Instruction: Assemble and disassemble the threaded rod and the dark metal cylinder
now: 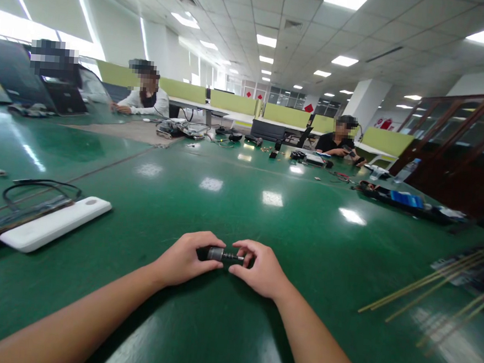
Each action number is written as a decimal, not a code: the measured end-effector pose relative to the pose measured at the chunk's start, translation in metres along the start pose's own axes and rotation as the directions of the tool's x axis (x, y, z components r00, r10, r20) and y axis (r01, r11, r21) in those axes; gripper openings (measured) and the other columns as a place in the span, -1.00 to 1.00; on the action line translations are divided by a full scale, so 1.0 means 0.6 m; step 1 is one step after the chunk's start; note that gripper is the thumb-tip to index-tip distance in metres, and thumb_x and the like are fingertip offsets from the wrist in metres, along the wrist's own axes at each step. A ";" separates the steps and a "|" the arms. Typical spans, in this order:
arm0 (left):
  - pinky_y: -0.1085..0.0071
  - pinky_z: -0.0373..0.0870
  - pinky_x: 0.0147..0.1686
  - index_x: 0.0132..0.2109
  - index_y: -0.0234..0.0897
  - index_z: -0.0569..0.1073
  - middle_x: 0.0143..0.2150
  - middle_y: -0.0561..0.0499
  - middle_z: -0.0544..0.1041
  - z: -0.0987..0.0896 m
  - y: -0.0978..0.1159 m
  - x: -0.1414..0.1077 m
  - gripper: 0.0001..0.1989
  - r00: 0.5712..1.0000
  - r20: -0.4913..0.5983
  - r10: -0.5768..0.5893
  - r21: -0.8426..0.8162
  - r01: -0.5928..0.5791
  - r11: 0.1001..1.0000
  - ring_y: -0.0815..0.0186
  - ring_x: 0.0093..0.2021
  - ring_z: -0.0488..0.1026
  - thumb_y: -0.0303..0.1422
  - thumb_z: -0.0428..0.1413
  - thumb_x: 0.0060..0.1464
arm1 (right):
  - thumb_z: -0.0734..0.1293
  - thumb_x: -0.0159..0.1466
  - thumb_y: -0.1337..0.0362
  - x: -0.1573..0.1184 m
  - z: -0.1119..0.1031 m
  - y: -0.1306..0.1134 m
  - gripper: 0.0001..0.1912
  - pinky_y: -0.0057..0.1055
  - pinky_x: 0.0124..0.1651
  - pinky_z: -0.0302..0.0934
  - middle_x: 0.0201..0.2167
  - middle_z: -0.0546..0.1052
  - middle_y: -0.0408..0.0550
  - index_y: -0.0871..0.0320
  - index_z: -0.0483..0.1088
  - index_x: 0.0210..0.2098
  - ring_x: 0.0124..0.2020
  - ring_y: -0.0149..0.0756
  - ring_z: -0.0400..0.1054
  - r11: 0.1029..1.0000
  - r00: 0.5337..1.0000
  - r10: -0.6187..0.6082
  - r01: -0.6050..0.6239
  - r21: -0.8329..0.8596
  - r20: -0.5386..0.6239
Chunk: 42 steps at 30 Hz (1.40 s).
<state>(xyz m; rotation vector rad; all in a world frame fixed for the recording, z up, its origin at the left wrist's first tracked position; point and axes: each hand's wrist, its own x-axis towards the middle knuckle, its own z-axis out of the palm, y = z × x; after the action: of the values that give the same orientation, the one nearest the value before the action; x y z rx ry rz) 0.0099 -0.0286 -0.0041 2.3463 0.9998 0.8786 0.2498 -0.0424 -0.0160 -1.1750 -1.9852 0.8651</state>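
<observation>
A: What surface and room are shown?

B: A glossy green tabletop (206, 212) is marked by reflections of the ceiling lights (266, 41). At the left, a long white case (56, 226) is placed near a looped black cable (38, 184); at the right, thin sticks (413, 282) are laid, partly blurred. At the far side, a co-worker in white (159, 104) and a co-worker in black (330, 142) are seated. Yellow-green partitions (280, 113) are arranged behind, and the right side is lined with glass-fronted wooden cabinets (464, 136).

A: How is the component identified and located?

B: The cylindrical component (216, 254) is positioned between the two hands, at the near middle of the tabletop. A dark grey body is joined to a narrower, stepped shaft (232, 256), which is directed rightward and ended by a brighter tip.

A: What is the state of each grip?

B: The body is clasped between thumb and fingers by the left grip (186, 259). The right grip (263, 268) is curled around the shaft's tip, thumb and forefinger parted; whether the tip is pinched cannot be told.
</observation>
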 end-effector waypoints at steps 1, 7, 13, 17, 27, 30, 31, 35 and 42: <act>0.37 0.37 -0.12 -0.06 -0.16 0.51 -0.16 0.01 0.55 0.000 0.002 0.000 -0.71 1.000 0.000 0.003 0.000 -0.003 1.000 0.26 -0.16 0.48 -0.24 0.27 0.06 | 0.49 0.07 0.27 0.000 0.000 -0.001 -0.52 -0.42 -0.30 0.24 -0.27 0.50 -0.11 0.08 0.43 0.00 -0.42 -0.39 0.31 1.000 1.000 -0.004 0.004 -0.008 -0.001; 0.36 0.38 -0.13 -0.06 -0.18 0.53 -0.17 -0.01 0.56 -0.002 0.002 -0.003 -0.70 1.000 -0.028 0.007 -0.009 -0.008 1.000 0.24 -0.17 0.49 -0.24 0.28 0.05 | 0.47 0.08 0.29 0.002 0.006 -0.013 -0.56 -0.40 -0.27 0.24 -0.29 0.51 -0.10 0.09 0.46 -0.02 -0.38 -0.35 0.34 1.000 1.000 -0.014 0.014 -0.008 -0.010; 0.35 0.39 -0.12 -0.06 -0.19 0.53 -0.17 -0.03 0.56 -0.001 -0.010 -0.001 -0.69 0.999 -0.044 0.009 -0.028 -0.010 1.000 0.24 -0.16 0.49 -0.25 0.29 0.03 | 0.44 0.12 0.26 0.007 0.013 -0.013 -0.65 -0.41 -0.30 0.23 -0.35 0.52 -0.10 0.12 0.48 -0.08 -0.39 -0.33 0.35 1.000 1.000 0.001 -0.001 0.017 0.001; 0.35 0.38 -0.11 -0.05 -0.19 0.53 -0.16 -0.02 0.56 -0.002 -0.014 -0.001 -0.67 0.998 -0.068 -0.001 -0.023 -0.001 1.000 0.24 -0.16 0.49 -0.25 0.30 0.03 | 0.43 0.13 0.27 0.011 0.014 -0.009 -0.64 -0.44 -0.35 0.21 -0.39 0.50 -0.13 0.12 0.47 -0.05 -0.44 -0.37 0.31 0.998 1.000 0.013 -0.013 0.057 -0.001; 0.36 0.37 -0.10 -0.03 -0.17 0.52 -0.14 -0.01 0.56 -0.002 -0.007 0.000 -0.68 0.999 -0.038 0.027 -0.042 -0.029 0.999 0.25 -0.14 0.49 -0.28 0.28 0.05 | 0.43 0.14 0.30 0.008 0.017 -0.013 -0.58 -0.42 -0.30 0.22 -0.32 0.51 -0.11 0.09 0.44 0.01 -0.40 -0.36 0.33 0.999 1.000 -0.018 0.018 0.033 -0.019; 0.37 0.36 -0.10 -0.03 -0.17 0.52 -0.14 0.00 0.56 -0.001 -0.006 0.002 -0.68 0.999 -0.043 0.028 -0.043 -0.030 0.999 0.26 -0.14 0.48 -0.30 0.29 0.04 | 0.41 0.17 0.29 0.006 0.019 -0.018 -0.64 -0.43 -0.33 0.21 -0.36 0.52 -0.12 0.10 0.47 -0.02 -0.41 -0.35 0.33 0.999 1.000 -0.025 0.025 0.022 0.007; 0.37 0.36 -0.10 -0.03 -0.17 0.52 -0.15 0.00 0.56 -0.001 -0.007 0.002 -0.68 0.999 -0.046 0.027 -0.041 -0.029 0.999 0.26 -0.14 0.48 -0.30 0.29 0.04 | 0.40 0.17 0.29 0.006 0.020 -0.019 -0.66 -0.43 -0.33 0.21 -0.37 0.53 -0.12 0.10 0.48 -0.04 -0.41 -0.35 0.34 1.000 1.000 -0.025 0.025 0.013 0.006; 0.38 0.36 -0.10 -0.03 -0.18 0.52 -0.15 0.00 0.56 0.003 -0.011 0.003 -0.69 0.999 -0.033 0.035 -0.034 -0.036 0.999 0.27 -0.14 0.49 -0.30 0.29 0.05 | 0.39 0.20 0.28 0.007 0.023 -0.016 -0.75 -0.41 -0.28 0.24 -0.34 0.56 -0.11 0.09 0.52 -0.11 -0.37 -0.32 0.38 0.999 0.999 -0.036 0.036 -0.015 -0.025; 0.39 0.36 -0.10 -0.04 -0.16 0.53 -0.15 0.01 0.56 0.009 -0.002 0.001 -0.72 1.000 -0.013 0.027 -0.009 -0.027 1.000 0.28 -0.14 0.49 -0.30 0.28 0.07 | 0.37 0.21 0.30 0.007 0.021 -0.012 -0.82 -0.41 -0.19 0.26 -0.28 0.59 -0.13 0.08 0.52 -0.17 -0.28 -0.30 0.45 0.998 0.998 -0.056 0.057 0.014 -0.030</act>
<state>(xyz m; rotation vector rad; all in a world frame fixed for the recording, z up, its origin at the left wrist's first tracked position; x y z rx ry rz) 0.0137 -0.0281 -0.0086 2.3550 0.9691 0.9080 0.2346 -0.0436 -0.0164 -1.1116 -1.9751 0.8286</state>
